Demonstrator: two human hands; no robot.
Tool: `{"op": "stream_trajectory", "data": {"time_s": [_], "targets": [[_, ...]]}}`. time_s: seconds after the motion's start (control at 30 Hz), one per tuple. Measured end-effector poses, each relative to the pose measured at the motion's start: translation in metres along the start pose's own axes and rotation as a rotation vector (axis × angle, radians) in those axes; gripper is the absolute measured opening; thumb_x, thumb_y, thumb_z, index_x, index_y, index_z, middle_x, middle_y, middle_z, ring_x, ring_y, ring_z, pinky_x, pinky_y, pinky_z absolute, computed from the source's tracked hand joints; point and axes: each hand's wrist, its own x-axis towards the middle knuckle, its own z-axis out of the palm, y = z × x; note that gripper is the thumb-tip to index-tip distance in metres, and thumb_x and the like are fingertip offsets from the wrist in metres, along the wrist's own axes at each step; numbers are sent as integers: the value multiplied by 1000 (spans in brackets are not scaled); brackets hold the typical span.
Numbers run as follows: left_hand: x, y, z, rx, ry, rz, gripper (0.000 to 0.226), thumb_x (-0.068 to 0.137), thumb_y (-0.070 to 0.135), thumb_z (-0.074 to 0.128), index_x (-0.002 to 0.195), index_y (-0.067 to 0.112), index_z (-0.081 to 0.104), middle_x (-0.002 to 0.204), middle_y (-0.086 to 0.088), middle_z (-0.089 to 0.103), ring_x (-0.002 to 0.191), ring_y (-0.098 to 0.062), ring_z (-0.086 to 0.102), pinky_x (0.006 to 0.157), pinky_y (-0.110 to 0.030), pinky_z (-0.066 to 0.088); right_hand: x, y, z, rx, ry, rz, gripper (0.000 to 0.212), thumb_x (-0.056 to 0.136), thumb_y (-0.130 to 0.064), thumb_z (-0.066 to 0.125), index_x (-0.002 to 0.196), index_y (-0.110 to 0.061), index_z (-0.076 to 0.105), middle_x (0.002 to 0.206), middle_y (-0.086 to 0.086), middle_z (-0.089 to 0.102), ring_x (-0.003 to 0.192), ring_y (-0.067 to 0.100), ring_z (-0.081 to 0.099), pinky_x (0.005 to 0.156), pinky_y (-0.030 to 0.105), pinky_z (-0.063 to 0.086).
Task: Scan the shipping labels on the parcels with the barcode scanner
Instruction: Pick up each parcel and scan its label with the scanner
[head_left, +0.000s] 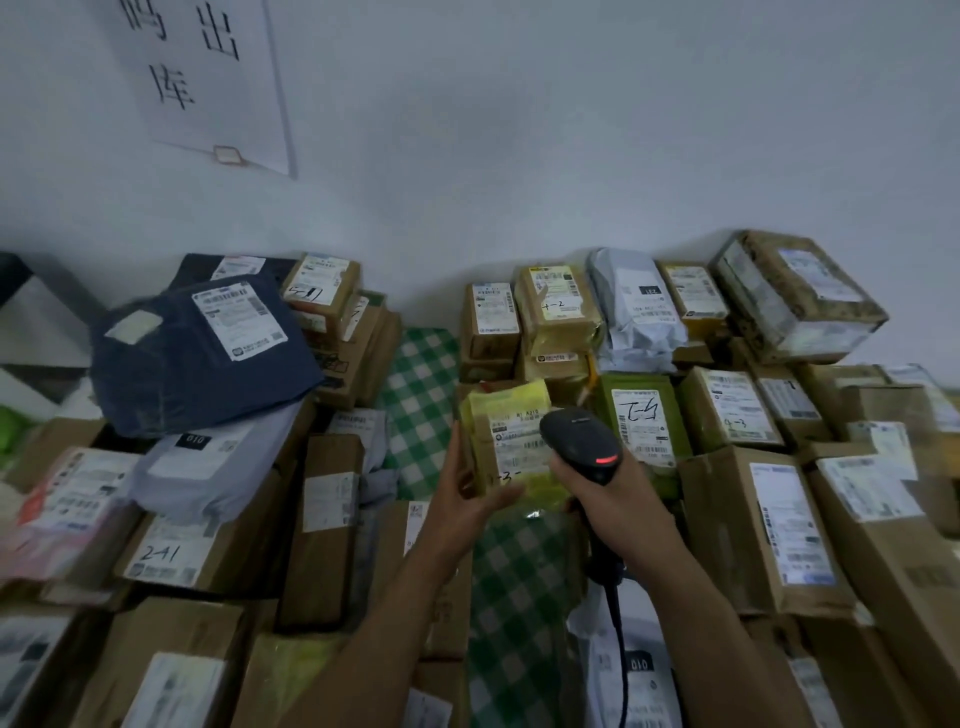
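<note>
The fingers of my right hand (608, 493) are clenching round the barcode scanner (579, 441), its head hanging over the label (519, 444). My left hand (462, 493) is gripping the yellow parcel (501, 405) from nine o'clock, long axis running twelve to six.

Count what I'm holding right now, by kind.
Scanner, in right hand: 1
Parcel, in left hand: 1
Total: 2
</note>
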Motion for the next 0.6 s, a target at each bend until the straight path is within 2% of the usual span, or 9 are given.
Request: {"op": "stream_trajectory", "data": {"time_s": [0.07, 0.17, 0.27, 0.33, 0.43, 0.5, 0.53, 0.6], "targets": [[-19, 4, -1, 30, -9, 21, 106, 77, 24, 91, 151, 61, 24, 142, 12, 58, 123, -5, 60, 96, -31, 58, -16, -2, 3, -24, -9, -19, 45, 89, -37, 80, 130, -34, 60, 106, -7, 73, 91, 13, 72, 68, 22, 55], [-39, 9, -1, 91, -17, 45, 100, 81, 26, 88, 149, 61, 23, 130, 30, 52, 114, 11, 52, 85, -13, 52, -38, -1, 3, -59, -6, -43, 44, 88, -41, 80, 127, -36, 60, 91, -13, 75, 81, 12, 73, 77, 34, 60], [-52, 14, -5, 97, -4, 43, 99, 83, 29, 86, 152, 58, 21, 131, 24, 55, 115, 10, 51, 90, -17, 52, -55, -4, 2, -56, -33, -78, 45, 89, -40, 79, 129, -36, 59, 89, -20, 74, 76, 12, 74, 79, 40, 62], [-59, 18, -6, 119, 0, 33, 98, 86, 24, 84, 152, 56, 20, 122, 30, 53, 109, 12, 52, 81, -11, 52, -62, -3, 1, -38, -43, -90, 45, 90, -39, 78, 131, -37, 58, 91, -17, 74, 75, 11, 73, 76, 37, 62], [-67, 28, -7, 179, 25, 50, 101, 85, 20, 85, 152, 55, 19, 117, 31, 54, 105, 13, 52, 71, -5, 49, -68, -1, -2, -59, 12, -100, 46, 91, -37, 78, 132, -34, 58, 102, -13, 73, 82, 2, 70, 70, 21, 54], [-60, 30, -12, 205, 50, 66, 105, 82, 21, 87, 152, 57, 17, 126, 21, 60, 109, 6, 55, 78, -10, 53, -71, 1, -3, -99, 31, -96, 49, 90, -40, 79, 134, -32, 58, 109, -10, 71, 93, 4, 67, 80, 30, 57], [-57, 31, -15, 206, 64, 58, 107, 81, 25, 88, 151, 63, 16, 133, 16, 60, 113, 0, 57, 87, -18, 55, -72, 0, -4, -111, 20, -89, 49, 89, -43, 78, 134, -34, 58, 111, -11, 70, 98, 5, 66, 88, 36, 58], [-53, 36, -19, 238, 99, 49, 108, 77, 33, 88, 138, 80, 12, 145, 10, 57, 123, -10, 57, 102, -41, 55, -76, 0, -6, -126, -28, -77, 49, 87, -49, 78, 132, -40, 59, 115, -16, 70, 105, 2, 64, 97, 38, 54]]}}
